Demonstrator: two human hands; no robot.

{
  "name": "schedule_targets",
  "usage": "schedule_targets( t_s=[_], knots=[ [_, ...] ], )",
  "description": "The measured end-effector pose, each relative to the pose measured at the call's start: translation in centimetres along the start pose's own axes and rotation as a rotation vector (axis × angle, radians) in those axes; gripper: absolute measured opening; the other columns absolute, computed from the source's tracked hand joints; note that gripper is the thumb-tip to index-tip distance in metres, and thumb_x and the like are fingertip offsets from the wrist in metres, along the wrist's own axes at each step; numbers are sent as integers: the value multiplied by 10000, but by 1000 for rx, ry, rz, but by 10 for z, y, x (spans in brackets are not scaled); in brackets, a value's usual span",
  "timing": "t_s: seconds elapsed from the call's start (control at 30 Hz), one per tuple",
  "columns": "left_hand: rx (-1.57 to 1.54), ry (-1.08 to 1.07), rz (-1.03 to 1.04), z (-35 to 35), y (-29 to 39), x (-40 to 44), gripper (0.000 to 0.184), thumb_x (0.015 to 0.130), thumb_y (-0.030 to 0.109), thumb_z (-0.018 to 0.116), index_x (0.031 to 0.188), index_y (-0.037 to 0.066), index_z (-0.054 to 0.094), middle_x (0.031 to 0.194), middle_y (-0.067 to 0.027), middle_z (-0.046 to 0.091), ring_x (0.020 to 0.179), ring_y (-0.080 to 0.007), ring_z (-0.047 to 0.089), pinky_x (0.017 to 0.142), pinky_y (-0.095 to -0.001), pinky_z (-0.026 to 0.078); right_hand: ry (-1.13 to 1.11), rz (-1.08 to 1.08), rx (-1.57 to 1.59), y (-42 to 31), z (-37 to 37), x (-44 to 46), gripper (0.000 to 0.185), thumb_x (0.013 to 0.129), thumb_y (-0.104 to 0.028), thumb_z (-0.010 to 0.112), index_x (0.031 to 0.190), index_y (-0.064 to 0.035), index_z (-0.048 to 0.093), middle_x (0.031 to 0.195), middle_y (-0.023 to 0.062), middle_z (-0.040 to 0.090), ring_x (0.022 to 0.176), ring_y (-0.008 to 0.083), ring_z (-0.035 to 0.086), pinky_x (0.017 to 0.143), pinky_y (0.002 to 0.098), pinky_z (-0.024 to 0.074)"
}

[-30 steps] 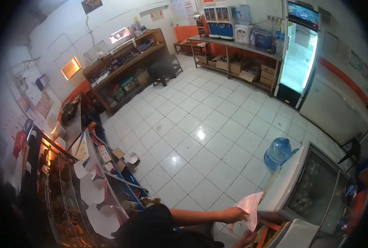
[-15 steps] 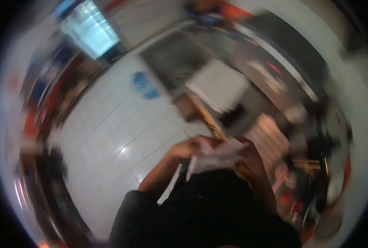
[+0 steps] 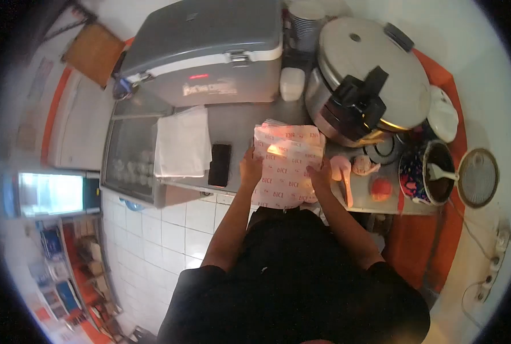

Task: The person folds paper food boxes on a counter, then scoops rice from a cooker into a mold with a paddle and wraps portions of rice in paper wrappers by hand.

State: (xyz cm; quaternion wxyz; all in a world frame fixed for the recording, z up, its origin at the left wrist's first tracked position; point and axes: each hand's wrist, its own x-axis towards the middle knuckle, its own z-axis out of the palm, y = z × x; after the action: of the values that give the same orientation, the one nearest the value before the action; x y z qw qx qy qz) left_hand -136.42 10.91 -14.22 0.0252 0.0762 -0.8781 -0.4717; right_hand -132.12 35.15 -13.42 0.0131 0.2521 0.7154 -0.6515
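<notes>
The person's left hand (image 3: pixel 251 169) and right hand (image 3: pixel 321 174) grip the printed paper (image 3: pixel 287 166) by its left and right edges; the fingers look closed on it, though those underneath are hidden. The paper lies at the near edge of the counter (image 3: pixel 241 117); call it the centre of the dial, with twelve straight ahead.

Just beside it at nine is a dark phone (image 3: pixel 219 166), then a pile of white sheets (image 3: pixel 181 143). Close by at three I see a pink scoop (image 3: pixel 342 179) and a round red item (image 3: pixel 380 188). Beyond them, also at three, a patterned pot (image 3: pixel 408 175) stands uncovered, a white utensil (image 3: pixel 437 172) in its dark interior.

At twelve sits a small white tub (image 3: pixel 292 84), its contents out of sight. The big cooker (image 3: pixel 376 69), towards half past one, has its lid down. Past the tub rises a stack of cups (image 3: pixel 307 26), and at eleven a grey cooler box (image 3: pixel 204 57), closed. Out at nine, a freezer (image 3: pixel 172 196) shows round pale items (image 3: pixel 130 170) through its glass; farthest, near half past eight, glows a lit fridge (image 3: pixel 52 194).
</notes>
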Motion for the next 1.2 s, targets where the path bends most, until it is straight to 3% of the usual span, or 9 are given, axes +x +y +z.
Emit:
schedule_targets(
  t_s=[0.1,0.17,0.27,0.47,0.6,0.73,0.87,1.03,1.2],
  knots=[
    [176,-48,110,22,-19,6,496,867,83,553,1346,20,440,1080,-237,655,928,-432,632,797,-481,509,192,-91,-207,9,-14,-4,437,773,-115,682,1160,-31,499,1102,137,559,974,235,559,809,374,480],
    [228,-58,82,28,-18,7,545,881,88,535,1399,34,373,1192,-247,589,954,-428,617,814,-479,499,499,-422,-629,2,-43,-19,438,757,-98,661,1158,-30,496,1087,160,533,1019,307,516,869,430,432],
    [176,17,-19,16,46,4,657,858,96,577,1450,32,300,1363,-256,436,1126,-425,519,942,-474,433,789,-354,-712,20,-89,-36,451,721,-68,645,1147,-32,502,1064,160,510,1020,358,471,909,476,377],
    [390,122,595,51,94,-8,631,796,147,655,1370,21,423,1370,-231,409,1241,-411,398,1038,-542,313,1059,-296,-786,21,-193,-80,488,659,-39,652,1127,-13,516,1039,174,506,972,361,468,881,472,363],
    [116,-518,753,115,157,-44,488,791,135,654,1247,21,522,1198,-191,569,1118,-377,525,964,-490,402,1293,-197,-736,-27,-277,-66,343,713,-22,613,1050,-3,557,976,152,542,890,323,517,842,433,414],
    [-129,-909,1035,200,223,-91,563,764,153,685,1289,47,512,1282,-183,530,1223,-375,480,933,-480,449,1104,-454,-677,-103,-403,-35,301,760,0,587,1051,-51,649,1015,130,645,883,322,614,816,443,470],
    [52,-769,1188,261,256,-134,748,724,209,730,1400,116,422,1432,-183,385,1299,-377,398,956,-472,440,703,-428,-1044,-112,-519,45,285,762,-50,635,1040,-81,691,1102,122,653,940,338,623,856,458,477],
    [418,-824,972,393,170,-155,694,716,243,748,1327,72,466,1313,-212,471,1184,-423,474,985,-495,406,110,-118,-1684,-109,-539,88,205,736,-127,724,932,-66,731,980,135,698,1000,329,636,910,469,475],
    [166,-701,702,339,245,-149,721,715,329,756,1308,43,463,1245,-202,524,1124,-378,531,970,-445,433,1,-47,-1655,-151,-550,102,196,739,-117,727,904,-11,727,923,189,696,926,353,670,818,477,523]
  ],
)
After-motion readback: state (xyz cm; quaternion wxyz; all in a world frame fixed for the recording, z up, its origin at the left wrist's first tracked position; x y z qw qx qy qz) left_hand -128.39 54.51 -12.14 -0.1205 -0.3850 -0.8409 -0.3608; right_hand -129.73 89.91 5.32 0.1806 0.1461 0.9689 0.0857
